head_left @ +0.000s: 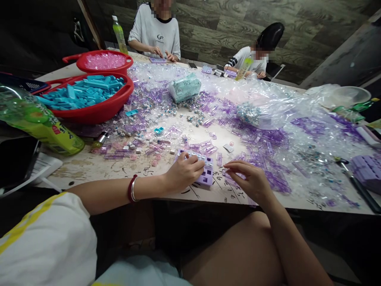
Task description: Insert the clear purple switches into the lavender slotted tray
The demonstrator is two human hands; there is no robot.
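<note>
A light purple tray (pixel 205 178) with square sockets lies at the table's near edge; small pale pieces sit in its far rows. My left hand (pixel 185 171) rests over its left part, fingers curled down; whatever they grip is hidden. Just right of the tray, my right hand (pixel 251 178) hovers with thumb and fingertips nearly together, and any piece between them is too small to name. A clear purple plastic piece (pixel 219 159) lies between the hands. Beyond the tray are more such rectangular pieces (pixel 208 147).
Red baskets hold turquoise pieces (pixel 86 91) and pink pieces (pixel 105 61). A green drink bottle (pixel 44 123) leans at left. A teal packet (pixel 185 87) and clear bags (pixel 274 103) lie mid-table. Stacked purple trays (pixel 367 171) stand right. Two people sit opposite.
</note>
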